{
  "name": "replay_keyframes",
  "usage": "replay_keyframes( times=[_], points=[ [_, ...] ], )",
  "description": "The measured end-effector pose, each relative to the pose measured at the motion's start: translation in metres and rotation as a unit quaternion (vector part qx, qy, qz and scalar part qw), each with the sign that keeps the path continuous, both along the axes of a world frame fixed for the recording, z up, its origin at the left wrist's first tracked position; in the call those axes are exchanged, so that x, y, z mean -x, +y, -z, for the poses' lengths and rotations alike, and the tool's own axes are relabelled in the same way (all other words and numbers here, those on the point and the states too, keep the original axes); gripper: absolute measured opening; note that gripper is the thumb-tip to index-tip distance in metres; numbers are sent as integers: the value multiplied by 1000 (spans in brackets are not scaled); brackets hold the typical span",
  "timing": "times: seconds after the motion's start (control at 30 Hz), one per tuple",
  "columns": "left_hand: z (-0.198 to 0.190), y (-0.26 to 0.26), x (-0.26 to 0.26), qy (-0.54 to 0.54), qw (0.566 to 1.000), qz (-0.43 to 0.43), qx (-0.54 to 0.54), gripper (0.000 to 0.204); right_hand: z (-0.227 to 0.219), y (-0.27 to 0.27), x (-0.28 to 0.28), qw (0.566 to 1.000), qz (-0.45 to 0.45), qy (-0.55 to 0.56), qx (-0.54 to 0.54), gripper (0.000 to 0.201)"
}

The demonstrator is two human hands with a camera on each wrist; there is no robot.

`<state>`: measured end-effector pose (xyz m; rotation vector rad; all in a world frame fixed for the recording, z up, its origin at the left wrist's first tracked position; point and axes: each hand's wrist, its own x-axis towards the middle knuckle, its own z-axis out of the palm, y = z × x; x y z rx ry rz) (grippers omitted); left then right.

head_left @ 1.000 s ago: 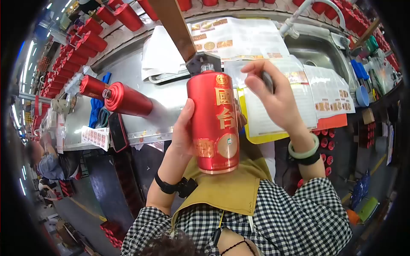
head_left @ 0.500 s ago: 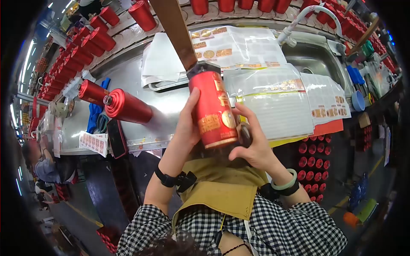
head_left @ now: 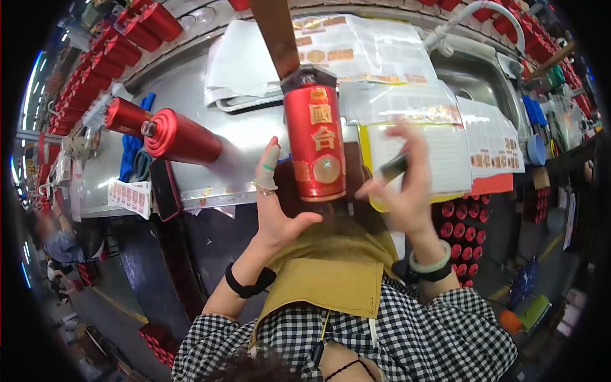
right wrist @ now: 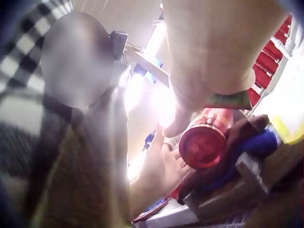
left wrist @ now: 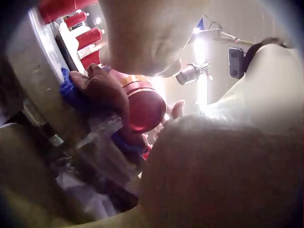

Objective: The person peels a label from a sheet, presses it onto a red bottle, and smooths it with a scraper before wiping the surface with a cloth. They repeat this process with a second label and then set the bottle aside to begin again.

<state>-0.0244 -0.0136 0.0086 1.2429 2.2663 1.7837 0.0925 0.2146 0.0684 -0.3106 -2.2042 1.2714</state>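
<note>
A red bottle (head_left: 315, 149) with gold characters lies base toward me, its top end at a black fixture (head_left: 310, 75) on a brown bar. Behind it shows a dark brown support (head_left: 358, 169). My left hand (head_left: 273, 216) is beside the bottle on the left, fingers straight and thumb spread, holding nothing. A pale cover (head_left: 266, 170) with a green band sits on one of its fingers. To the right, my blurred right hand (head_left: 410, 194) grips a small dark green tool (head_left: 393, 167); its kind cannot be made out. The bottle's round base (right wrist: 203, 148) appears in the right wrist view.
Two red bottles lie on the metal counter at left, the nearer bottle (head_left: 181, 137) beside a phone (head_left: 166, 191) and label strips (head_left: 130, 197). Label sheets (head_left: 414, 105) cover the right side, before a sink (head_left: 474, 73) with a white faucet (head_left: 468, 16). Red bottles line the back.
The left hand has let go of the bottle and opened beside it. The bottle has turned so its characters face up, its top at the fixture. The right hand moved in, then slightly away.
</note>
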Motion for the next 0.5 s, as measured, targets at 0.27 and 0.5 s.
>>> replay_keyframes(
  times=[0.27, 0.5],
  points=[
    [2, 22, -14, -57, 996, -66, -5, 108, -31, 16, 20, 996, 28, 72, -48, 32],
    [6, 14, -14, -99, 993, -44, -41, 96, -6, -24, 15, 929, -236, 116, -260, 31]
  ],
)
